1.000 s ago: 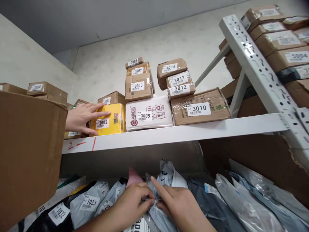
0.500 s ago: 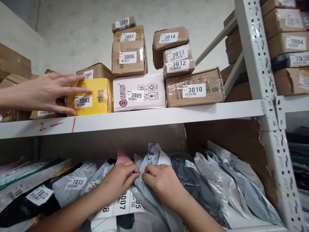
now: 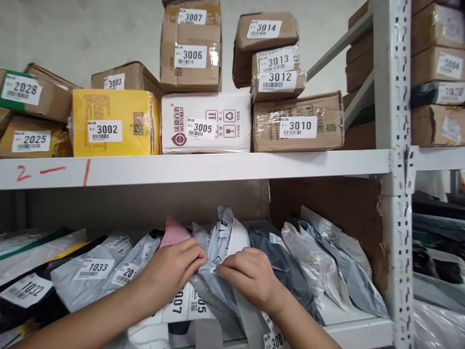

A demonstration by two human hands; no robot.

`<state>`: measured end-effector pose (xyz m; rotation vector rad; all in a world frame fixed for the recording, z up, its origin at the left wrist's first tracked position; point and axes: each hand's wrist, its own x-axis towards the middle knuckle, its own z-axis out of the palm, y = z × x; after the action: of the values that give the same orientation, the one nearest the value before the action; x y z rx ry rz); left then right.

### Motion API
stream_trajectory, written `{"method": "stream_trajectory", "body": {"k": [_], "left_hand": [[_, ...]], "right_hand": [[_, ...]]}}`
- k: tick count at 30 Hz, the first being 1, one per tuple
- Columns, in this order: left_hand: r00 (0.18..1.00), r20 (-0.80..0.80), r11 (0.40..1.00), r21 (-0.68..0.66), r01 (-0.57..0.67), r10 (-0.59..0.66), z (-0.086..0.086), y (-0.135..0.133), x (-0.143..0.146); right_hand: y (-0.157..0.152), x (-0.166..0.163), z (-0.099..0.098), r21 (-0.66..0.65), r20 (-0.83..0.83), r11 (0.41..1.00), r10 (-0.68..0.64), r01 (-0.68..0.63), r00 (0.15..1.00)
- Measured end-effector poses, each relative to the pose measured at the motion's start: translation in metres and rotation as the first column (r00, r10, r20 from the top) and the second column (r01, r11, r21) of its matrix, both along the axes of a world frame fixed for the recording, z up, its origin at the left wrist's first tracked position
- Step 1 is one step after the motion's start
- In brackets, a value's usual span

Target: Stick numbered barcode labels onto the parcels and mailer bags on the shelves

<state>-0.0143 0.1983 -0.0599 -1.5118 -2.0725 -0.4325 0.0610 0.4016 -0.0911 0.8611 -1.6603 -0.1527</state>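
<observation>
My left hand (image 3: 176,266) and my right hand (image 3: 250,278) are close together over the lower shelf, fingers pinched at the upper part of a pale grey mailing bag (image 3: 220,288). A small white edge shows at my right fingertips; what it belongs to is unclear. Below my left hand hangs a white strip of printed number labels (image 3: 191,303), with 007 and 05 readable. More printed labels (image 3: 275,338), one reading 3001, hang under my right wrist. Just behind my hands stand a bag with printed marks (image 3: 222,232) and a pink bag (image 3: 173,231).
Boxes line the upper shelf (image 3: 218,167): a yellow box (image 3: 116,123), a white box (image 3: 207,123) and a brown box (image 3: 298,123), with stacked cartons above. Labelled mailing bags (image 3: 96,269) lean at left, dark and grey bags (image 3: 290,271) at right. A perforated post (image 3: 395,169) stands at right.
Another person's hand on the yellow box has left the view. The view has shifted, so the shelves sit differently. My hands stay at the grey bag; a 3001 label now shows below my right wrist.
</observation>
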Motion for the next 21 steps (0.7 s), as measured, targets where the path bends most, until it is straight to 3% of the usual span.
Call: {"method": "stream_trajectory", "body": {"k": [11, 21], "left_hand": [[0.999, 0.022, 0.999, -0.017, -0.036, 0.037, -0.008, -0.007, -0.011], [1.000, 0.021, 0.999, 0.031, -0.012, 0.011, -0.014, -0.009, -0.011]], "right_hand": [[0.008, 0.011, -0.005, 0.039, 0.072, 0.999, -0.027, 0.025, 0.997], [0.021, 0.032, -0.031, -0.190, 0.114, 0.982, 0.027, -0.004, 0.993]]}}
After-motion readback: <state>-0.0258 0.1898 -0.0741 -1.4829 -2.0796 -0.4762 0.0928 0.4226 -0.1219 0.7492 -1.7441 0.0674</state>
